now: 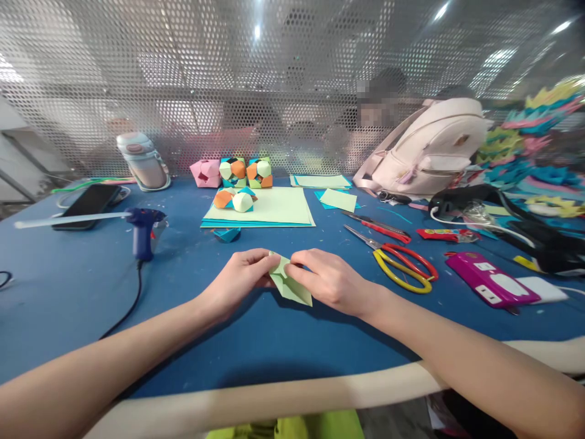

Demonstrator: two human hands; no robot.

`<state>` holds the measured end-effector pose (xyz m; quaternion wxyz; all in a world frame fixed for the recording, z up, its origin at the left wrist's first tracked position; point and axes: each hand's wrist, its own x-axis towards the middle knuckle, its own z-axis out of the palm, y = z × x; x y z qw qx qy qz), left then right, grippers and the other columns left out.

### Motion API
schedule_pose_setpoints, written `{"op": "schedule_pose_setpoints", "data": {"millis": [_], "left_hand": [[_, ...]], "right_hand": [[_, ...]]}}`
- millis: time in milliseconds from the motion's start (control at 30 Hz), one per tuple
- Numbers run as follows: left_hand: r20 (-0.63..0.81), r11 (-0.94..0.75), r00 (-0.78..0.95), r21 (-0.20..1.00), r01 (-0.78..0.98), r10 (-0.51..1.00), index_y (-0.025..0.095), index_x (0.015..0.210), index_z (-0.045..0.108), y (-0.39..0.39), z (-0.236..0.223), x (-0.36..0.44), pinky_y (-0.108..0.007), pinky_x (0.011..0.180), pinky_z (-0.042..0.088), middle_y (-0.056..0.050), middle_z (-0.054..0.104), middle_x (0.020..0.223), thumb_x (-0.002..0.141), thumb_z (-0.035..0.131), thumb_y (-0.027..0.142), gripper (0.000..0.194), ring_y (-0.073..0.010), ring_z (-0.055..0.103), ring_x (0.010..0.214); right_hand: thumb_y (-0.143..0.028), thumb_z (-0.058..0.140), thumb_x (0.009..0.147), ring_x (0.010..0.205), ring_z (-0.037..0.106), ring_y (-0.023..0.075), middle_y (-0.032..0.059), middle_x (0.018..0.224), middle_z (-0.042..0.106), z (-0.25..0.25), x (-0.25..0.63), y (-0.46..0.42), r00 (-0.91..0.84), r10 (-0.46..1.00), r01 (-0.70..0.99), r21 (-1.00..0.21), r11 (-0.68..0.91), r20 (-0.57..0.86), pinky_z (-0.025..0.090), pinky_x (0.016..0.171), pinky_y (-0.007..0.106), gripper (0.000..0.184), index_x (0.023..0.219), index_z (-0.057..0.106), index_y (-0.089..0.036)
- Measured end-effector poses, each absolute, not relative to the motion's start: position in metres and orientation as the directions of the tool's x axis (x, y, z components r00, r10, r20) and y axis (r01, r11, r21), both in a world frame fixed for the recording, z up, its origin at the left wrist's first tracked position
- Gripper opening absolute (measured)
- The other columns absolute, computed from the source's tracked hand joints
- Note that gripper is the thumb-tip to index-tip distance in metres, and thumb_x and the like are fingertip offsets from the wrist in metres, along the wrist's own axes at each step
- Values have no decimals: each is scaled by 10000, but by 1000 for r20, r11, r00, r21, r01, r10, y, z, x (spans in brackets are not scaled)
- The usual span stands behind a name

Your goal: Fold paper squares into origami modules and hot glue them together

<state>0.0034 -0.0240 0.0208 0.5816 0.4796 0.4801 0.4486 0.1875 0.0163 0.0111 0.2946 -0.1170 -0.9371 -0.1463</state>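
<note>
A pale green piece of folded paper (292, 289) is held between both hands just above the blue table. My left hand (244, 277) pinches its upper left edge, thumb on top. On the other side, my right hand (329, 280) grips the paper's upper right part with bent fingers. Beyond the hands lies a stack of pale green and blue paper sheets (283, 204). On that stack rests a small folded paper piece in orange, white and blue (242, 202). A blue folded paper piece (227, 235) lies in front of the stack.
Finished paper cubes (233, 173) line up at the back. Scissors with red and yellow handles (404, 268) and a craft knife (379, 227) lie right. A purple power strip (491, 280) is farther right. Left are a glue gun (144, 231), phone (89, 204) and bottle (142, 161). A backpack (429, 149) stands behind.
</note>
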Motion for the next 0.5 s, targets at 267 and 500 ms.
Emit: {"op": "schedule_pose_setpoints", "data": {"millis": [267, 500], "left_hand": [[-64, 63, 36, 997, 47, 997, 121, 709, 641, -20, 12, 0, -271, 629, 459, -24, 606, 677, 691, 644, 346, 225, -139, 544, 638], [81, -68, -18, 922, 381, 997, 141, 732, 642, -19, 6, -5, -236, 568, 383, -2, 605, 655, 762, 547, 334, 218, -128, 504, 611]], "right_hand": [[-128, 477, 859, 753, 604, 128, 69, 892, 621, 3, 183, 22, -605, 502, 331, -378, 865, 618, 507, 696, 252, 188, 1005, 592, -150], [-133, 537, 732, 712, 612, 121, 53, 940, 664, 6, 176, 16, -591, 737, 358, -713, 603, 327, 514, 680, 265, 289, 1015, 592, -157]]}}
